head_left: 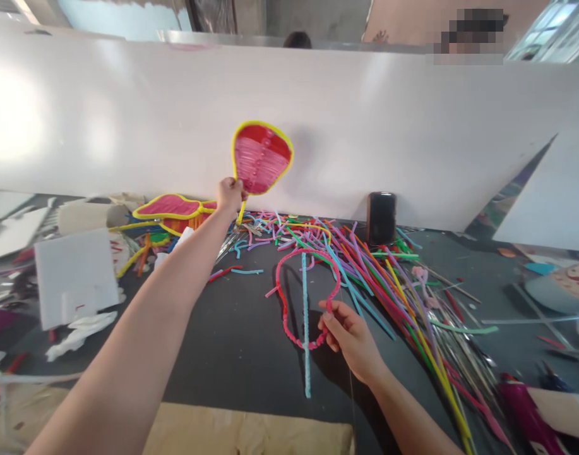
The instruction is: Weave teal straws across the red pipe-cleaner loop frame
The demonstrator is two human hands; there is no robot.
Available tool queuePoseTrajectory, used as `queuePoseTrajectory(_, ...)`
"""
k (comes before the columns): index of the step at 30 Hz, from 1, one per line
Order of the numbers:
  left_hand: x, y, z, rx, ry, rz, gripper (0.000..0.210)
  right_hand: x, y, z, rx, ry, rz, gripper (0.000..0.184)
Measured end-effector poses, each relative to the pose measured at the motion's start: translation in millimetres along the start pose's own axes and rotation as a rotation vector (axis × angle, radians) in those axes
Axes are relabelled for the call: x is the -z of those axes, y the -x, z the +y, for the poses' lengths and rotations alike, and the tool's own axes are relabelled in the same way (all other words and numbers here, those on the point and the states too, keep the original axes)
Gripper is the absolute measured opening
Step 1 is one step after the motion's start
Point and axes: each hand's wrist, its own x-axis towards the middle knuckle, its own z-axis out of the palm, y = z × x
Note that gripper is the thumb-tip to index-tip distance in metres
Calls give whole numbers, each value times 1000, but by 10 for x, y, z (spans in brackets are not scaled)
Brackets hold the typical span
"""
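Note:
My left hand (231, 193) is stretched far forward and closed on the yellow stem of a fan-shaped pipe-cleaner piece (263, 158), pink and red inside a yellow rim. It is held up in front of the white board. Nearer to me, my right hand (343, 325) pinches the right side of a pink and red pipe-cleaner loop (284, 303), which is pear-shaped and hollow. A straight light-blue twisted pipe cleaner (305, 303) runs lengthwise across the loop, its lower end sticking out past the rim.
Loose pipe cleaners (365, 272) spread over the dark table, with a phone (381, 218) upright against the white board (175, 120). Left lie a yellow-edged pink piece (168, 207), a white card (76, 278) and a white glove (81, 333). Brown paper (246, 433) is in front.

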Motion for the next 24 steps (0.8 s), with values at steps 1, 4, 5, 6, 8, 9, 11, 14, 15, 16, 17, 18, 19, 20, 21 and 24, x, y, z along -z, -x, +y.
queuePoseTrajectory(1, 66, -30, -15, 26, 50, 36, 17, -2, 2, -1, -3, 4, 2, 38)
queuePoseTrajectory(4, 210, -99, -82, 93, 178, 123, 19, -5, 3, -5, -8, 13, 6, 38)
queuePoseTrajectory(5, 240, -122, -100, 111, 213, 143, 20, -5, 1, -7, -8, 16, 5, 39)
queuePoseTrajectory(6, 262, -148, -112, 126, 244, 160, 21, -5, -1, -7, -8, 18, 5, 39)
queuePoseTrajectory(8, 289, -210, -112, 147, 292, 183, 21, -6, -5, -7, -9, 20, 7, 40)
queuePoseTrajectory(9, 297, -244, -102, 154, 309, 188, 21, -6, -7, -6, -9, 22, 9, 41)
queuePoseTrajectory(11, 307, -303, -73, 169, 329, 185, 20, -6, -8, -1, -9, 25, 10, 42)
queuePoseTrajectory(14, 297, -336, -50, 201, 333, 165, 20, -1, -8, 6, -11, 29, 3, 42)
queuePoseTrajectory(15, 287, -330, -52, 213, 331, 161, 20, 2, -8, 8, -11, 29, 0, 42)
queuePoseTrajectory(16, 274, -320, -57, 223, 329, 160, 21, 6, -8, 10, -11, 28, -5, 41)
queuePoseTrajectory(17, 260, -307, -64, 231, 327, 161, 21, 10, -9, 12, -10, 27, -8, 41)
queuePoseTrajectory(18, 246, -294, -71, 239, 326, 163, 21, 14, -10, 15, -10, 27, -11, 41)
queuePoseTrajectory(19, 234, -283, -75, 244, 325, 166, 21, 17, -11, 17, -9, 27, -12, 41)
queuePoseTrajectory(20, 227, -273, -77, 249, 325, 171, 20, 21, -13, 21, -8, 28, -12, 40)
queuePoseTrajectory(21, 225, -265, -75, 252, 324, 176, 19, 24, -15, 25, -8, 29, -12, 40)
queuePoseTrajectory(24, 262, -236, -39, 235, 324, 211, 13, 30, -23, 35, -3, 28, -14, 40)
